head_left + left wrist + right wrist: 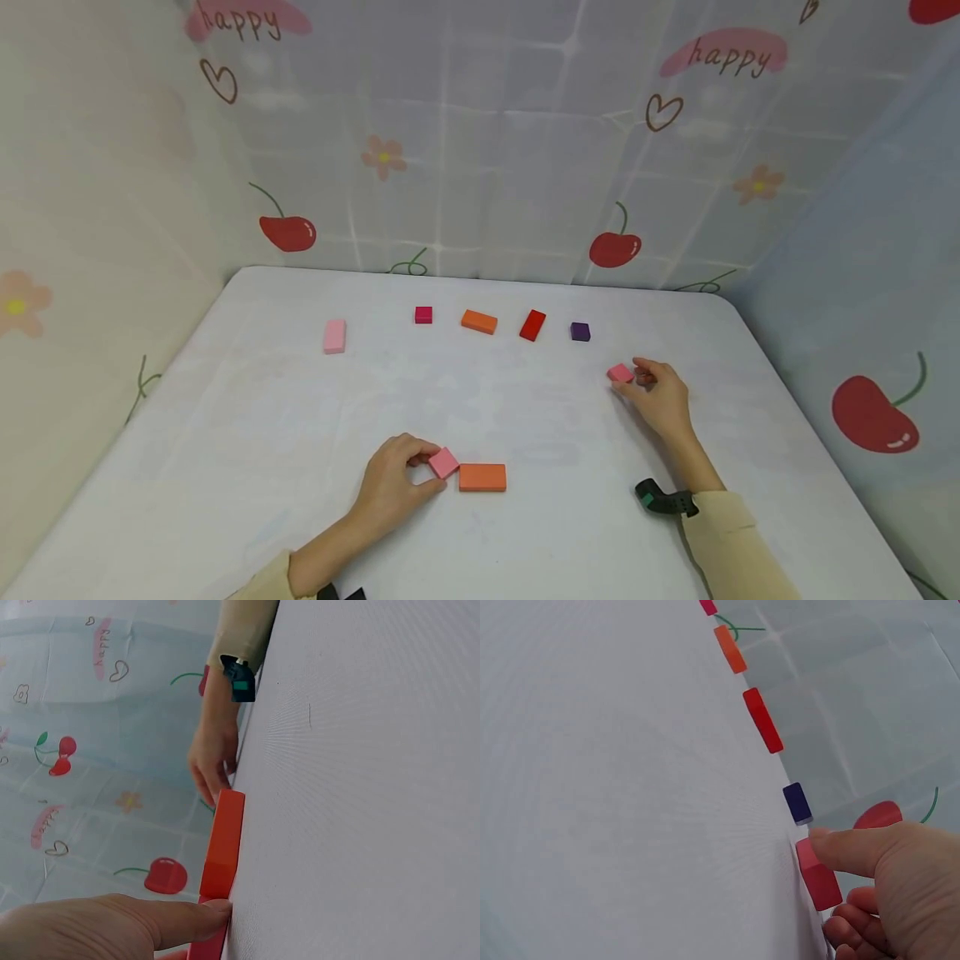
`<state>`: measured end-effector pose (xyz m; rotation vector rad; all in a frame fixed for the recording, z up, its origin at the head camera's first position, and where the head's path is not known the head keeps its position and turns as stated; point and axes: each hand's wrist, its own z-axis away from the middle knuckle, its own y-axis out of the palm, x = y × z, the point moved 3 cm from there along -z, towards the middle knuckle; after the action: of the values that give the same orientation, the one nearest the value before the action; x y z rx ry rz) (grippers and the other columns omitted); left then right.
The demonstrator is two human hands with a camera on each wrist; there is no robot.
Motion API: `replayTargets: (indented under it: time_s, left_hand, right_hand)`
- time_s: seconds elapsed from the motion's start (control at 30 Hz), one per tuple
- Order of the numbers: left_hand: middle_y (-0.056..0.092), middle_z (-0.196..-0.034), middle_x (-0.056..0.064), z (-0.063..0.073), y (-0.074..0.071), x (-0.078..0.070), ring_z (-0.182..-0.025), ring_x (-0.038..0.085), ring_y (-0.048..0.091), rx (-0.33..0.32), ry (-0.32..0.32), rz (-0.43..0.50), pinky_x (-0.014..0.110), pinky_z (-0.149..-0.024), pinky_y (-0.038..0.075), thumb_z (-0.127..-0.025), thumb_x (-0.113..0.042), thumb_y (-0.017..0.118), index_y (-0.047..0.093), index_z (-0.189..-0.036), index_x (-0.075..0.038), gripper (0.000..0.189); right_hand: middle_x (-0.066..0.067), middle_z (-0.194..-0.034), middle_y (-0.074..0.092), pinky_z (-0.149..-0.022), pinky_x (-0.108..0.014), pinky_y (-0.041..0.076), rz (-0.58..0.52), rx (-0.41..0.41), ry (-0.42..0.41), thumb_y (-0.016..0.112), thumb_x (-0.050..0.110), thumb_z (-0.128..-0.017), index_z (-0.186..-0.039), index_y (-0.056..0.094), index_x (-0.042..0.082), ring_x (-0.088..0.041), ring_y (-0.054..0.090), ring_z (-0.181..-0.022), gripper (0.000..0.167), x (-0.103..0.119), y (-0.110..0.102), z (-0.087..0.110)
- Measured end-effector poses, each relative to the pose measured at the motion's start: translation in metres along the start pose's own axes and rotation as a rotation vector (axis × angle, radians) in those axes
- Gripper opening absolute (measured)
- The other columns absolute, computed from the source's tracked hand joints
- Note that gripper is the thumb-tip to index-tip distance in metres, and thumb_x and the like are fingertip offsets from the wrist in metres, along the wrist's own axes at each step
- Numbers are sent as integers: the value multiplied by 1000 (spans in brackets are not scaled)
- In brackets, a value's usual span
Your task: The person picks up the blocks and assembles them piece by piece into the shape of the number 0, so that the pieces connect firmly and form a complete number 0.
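Note:
My left hand [393, 482] pinches a small pink block [443, 462] between thumb and fingers at the front middle of the white table. A corner of that block meets the left end of a flat orange block [482, 477]. In the left wrist view the thumb [202, 919] presses along the pink block, just below the orange block [223, 844]. Farther back on the right, my right hand [663, 400] has its thumb and curled fingers around a second pink block [620, 373]. The right wrist view shows the thumb at one end of this block [819, 876], fingertips by the other.
Along the back of the table [247, 433] lie a light pink block [334, 337], a crimson block [423, 315], an orange block [479, 322], a red block [532, 325] and a purple block [581, 332]. Printed curtains [495, 150] surround the table's back and sides.

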<state>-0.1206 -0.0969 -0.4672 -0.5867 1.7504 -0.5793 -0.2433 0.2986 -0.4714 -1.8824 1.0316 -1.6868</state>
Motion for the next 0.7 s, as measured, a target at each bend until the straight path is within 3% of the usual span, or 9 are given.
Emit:
replayTargets:
  time_s: [0.7]
  left_hand:
    - [65, -85, -8, 0, -1, 0, -80, 9, 55, 21, -9, -4, 24, -73, 49, -64, -7, 90, 73, -94, -14, 35]
  right_hand:
    - [-22, -101, 61, -77, -39, 46, 54, -57, -72, 77, 12, -83, -119, 65, -5, -33, 59, -91, 42, -5, 7, 1]
